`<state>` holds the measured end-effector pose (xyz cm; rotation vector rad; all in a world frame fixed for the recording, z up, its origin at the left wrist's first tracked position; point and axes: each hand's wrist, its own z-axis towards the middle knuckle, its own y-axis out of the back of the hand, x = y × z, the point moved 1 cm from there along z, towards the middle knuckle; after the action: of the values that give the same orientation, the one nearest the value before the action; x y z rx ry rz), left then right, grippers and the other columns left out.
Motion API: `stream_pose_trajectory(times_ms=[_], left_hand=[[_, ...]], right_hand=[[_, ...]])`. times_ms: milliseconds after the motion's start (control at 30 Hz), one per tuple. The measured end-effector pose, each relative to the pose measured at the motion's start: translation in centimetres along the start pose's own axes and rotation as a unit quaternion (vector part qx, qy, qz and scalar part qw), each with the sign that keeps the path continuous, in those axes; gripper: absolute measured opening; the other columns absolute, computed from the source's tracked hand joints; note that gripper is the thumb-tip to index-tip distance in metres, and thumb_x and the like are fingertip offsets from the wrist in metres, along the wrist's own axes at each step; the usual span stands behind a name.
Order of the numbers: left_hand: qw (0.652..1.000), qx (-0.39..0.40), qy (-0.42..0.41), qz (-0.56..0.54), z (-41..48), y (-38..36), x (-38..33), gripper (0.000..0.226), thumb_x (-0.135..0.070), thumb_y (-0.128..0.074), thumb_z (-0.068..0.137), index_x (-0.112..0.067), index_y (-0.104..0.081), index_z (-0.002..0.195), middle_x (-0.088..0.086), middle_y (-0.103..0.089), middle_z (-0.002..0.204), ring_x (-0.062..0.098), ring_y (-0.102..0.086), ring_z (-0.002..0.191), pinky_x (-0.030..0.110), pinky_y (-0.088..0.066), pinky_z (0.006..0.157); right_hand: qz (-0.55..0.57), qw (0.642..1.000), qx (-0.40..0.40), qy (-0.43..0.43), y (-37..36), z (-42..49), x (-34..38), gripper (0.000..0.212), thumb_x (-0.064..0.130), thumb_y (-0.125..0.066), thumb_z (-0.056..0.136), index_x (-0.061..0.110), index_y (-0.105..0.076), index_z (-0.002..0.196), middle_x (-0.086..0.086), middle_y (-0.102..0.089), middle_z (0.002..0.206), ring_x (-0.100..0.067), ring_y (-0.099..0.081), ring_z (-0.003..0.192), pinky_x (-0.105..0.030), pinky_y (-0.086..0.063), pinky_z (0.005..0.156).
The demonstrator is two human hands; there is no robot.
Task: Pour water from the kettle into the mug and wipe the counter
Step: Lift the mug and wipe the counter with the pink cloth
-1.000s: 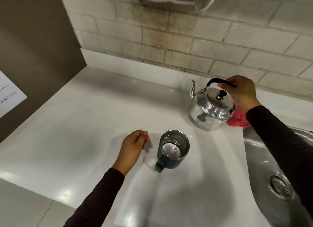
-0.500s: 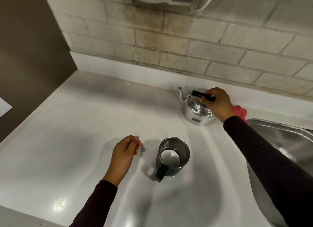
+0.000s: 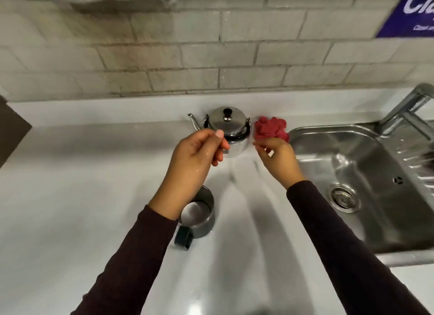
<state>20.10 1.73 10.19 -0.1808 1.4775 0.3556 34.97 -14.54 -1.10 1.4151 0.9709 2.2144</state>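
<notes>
A shiny steel kettle [image 3: 226, 122] with a black knob stands at the back of the white counter [image 3: 70, 185], its handle folded down. A crumpled red cloth [image 3: 270, 128] lies just right of it. A steel mug [image 3: 199, 215] with a dark handle stands nearer, holding water and partly hidden by my left wrist. My left hand [image 3: 195, 157] hovers in front of the kettle, fingers loosely curled, holding nothing. My right hand [image 3: 277, 158] is just in front of the cloth, fingertips near its edge, holding nothing.
A steel sink [image 3: 352, 173] with a drain fills the right side, with a tap [image 3: 408, 108] behind it. A tiled wall [image 3: 211, 56] rises behind the counter. A purple sign [image 3: 411, 11] hangs top right. A dark panel [image 3: 11, 131] stands at the left.
My right hand let go of the kettle handle, which folded down, and moved towards the red cloth. My left hand rose from beside the mug to in front of the kettle.
</notes>
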Motion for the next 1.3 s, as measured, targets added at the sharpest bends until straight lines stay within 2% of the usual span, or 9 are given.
stream_pose_trajectory(times_ms=[133, 367, 533, 633, 800, 967, 1100, 1200, 1300], left_hand=[[0.997, 0.057, 0.056, 0.009, 3.1, -9.4, 2.2, 0.031, -0.032, -0.045, 0.095, -0.025, -0.061, 0.069, -0.006, -0.059, 0.065, -0.001, -0.051, 0.046, 0.005, -0.038, 0.047], [0.982, 0.057, 0.081, 0.159, 11.3, -21.7, 10.2, 0.014, -0.008, -0.054, 0.086, -0.019, -0.063, 0.082, -0.005, -0.065, 0.085, 0.018, -0.060, 0.092, 0.024, -0.045, 0.083], [0.842, 0.113, 0.018, 0.528, 19.6, -24.4, 13.3, 0.044, -0.015, -0.056, 0.071, -0.026, -0.060, 0.114, 0.008, -0.060, 0.126, 0.035, -0.050, 0.120, 0.041, -0.042, 0.101], [0.821, 0.067, 0.078, 0.561, 21.6, -24.4, 14.9, 0.059, -0.023, -0.059, 0.078, -0.025, -0.044, 0.135, 0.010, -0.028, 0.153, 0.036, -0.031, 0.137, 0.042, -0.030, 0.114], [0.793, 0.110, 0.056, 0.596, 21.2, -24.9, 15.6, 0.047, -0.024, -0.054, 0.073, -0.021, -0.053, 0.120, 0.011, -0.060, 0.120, 0.035, -0.048, 0.118, 0.044, -0.042, 0.097], [0.869, 0.006, 0.081, 0.488, 18.2, -23.6, 14.6, 0.041, -0.017, -0.044, 0.087, -0.010, -0.050, 0.127, 0.016, -0.059, 0.125, 0.038, -0.053, 0.116, 0.042, -0.040, 0.100], [0.970, -0.064, 0.000, 0.234, 12.1, -22.6, 11.1, 0.033, -0.005, -0.046, 0.088, -0.005, -0.055, 0.121, 0.012, -0.067, 0.111, 0.024, -0.061, 0.102, 0.031, -0.048, 0.091], [0.990, -0.067, 0.010, 0.122, 5.0, -20.5, 8.7, 0.024, -0.014, -0.052, 0.088, -0.023, -0.058, 0.109, -0.018, -0.064, 0.093, -0.009, -0.059, 0.081, 0.006, -0.045, 0.075], [0.995, -0.047, 0.032, 0.077, -1.5, -17.7, 6.4, 0.026, -0.021, -0.054, 0.087, -0.043, -0.056, 0.101, -0.026, -0.065, 0.095, -0.011, -0.060, 0.091, 0.009, -0.046, 0.081]], right_hand=[[0.073, 0.990, 0.017, -0.124, 4.4, -5.0, -6.4, 0.015, 0.010, -0.060, 0.086, 0.015, -0.073, 0.093, 0.004, -0.065, 0.068, -0.004, -0.060, 0.063, -0.004, -0.042, 0.059], [0.074, 0.986, 0.031, -0.145, 10.1, -8.6, -14.3, 0.017, 0.009, -0.060, 0.085, 0.016, -0.073, 0.094, 0.022, -0.059, 0.064, 0.003, -0.055, 0.056, -0.007, -0.041, 0.059], [0.102, 0.981, 0.038, -0.162, 11.8, -8.3, -17.1, 0.017, 0.009, -0.059, 0.086, 0.017, -0.073, 0.092, 0.020, -0.056, 0.059, -0.001, -0.051, 0.052, -0.006, -0.037, 0.053], [0.113, 0.979, 0.042, -0.163, 11.9, -7.9, -18.2, 0.017, 0.008, -0.059, 0.086, 0.015, -0.073, 0.093, 0.012, -0.058, 0.061, -0.017, -0.056, 0.058, -0.020, -0.045, 0.059], [0.108, 0.981, 0.063, -0.151, 11.6, -7.7, -18.7, 0.018, 0.009, -0.060, 0.085, 0.016, -0.073, 0.094, 0.007, -0.065, 0.069, -0.019, -0.063, 0.065, -0.028, -0.051, 0.069], [0.146, 0.977, 0.067, -0.141, 11.1, -7.0, -17.5, 0.016, 0.009, -0.061, 0.086, 0.018, -0.073, 0.090, -0.001, -0.068, 0.068, -0.020, -0.062, 0.060, -0.031, -0.053, 0.065], [0.155, 0.979, 0.081, -0.107, 10.4, -6.7, -15.6, 0.015, 0.010, -0.062, 0.086, 0.019, -0.073, 0.089, 0.003, -0.062, 0.062, -0.017, -0.057, 0.057, -0.030, -0.049, 0.060], [0.130, 0.985, 0.095, -0.058, 9.3, -6.9, -13.6, 0.015, 0.006, -0.064, 0.084, 0.015, -0.073, 0.089, 0.009, -0.062, 0.063, -0.002, -0.056, 0.054, -0.016, -0.046, 0.058], [0.130, 0.984, 0.105, -0.054, 7.5, -7.8, -11.6, 0.017, -0.001, -0.062, 0.082, 0.010, -0.073, 0.090, 0.011, -0.064, 0.067, 0.005, -0.059, 0.060, -0.004, -0.044, 0.059]])
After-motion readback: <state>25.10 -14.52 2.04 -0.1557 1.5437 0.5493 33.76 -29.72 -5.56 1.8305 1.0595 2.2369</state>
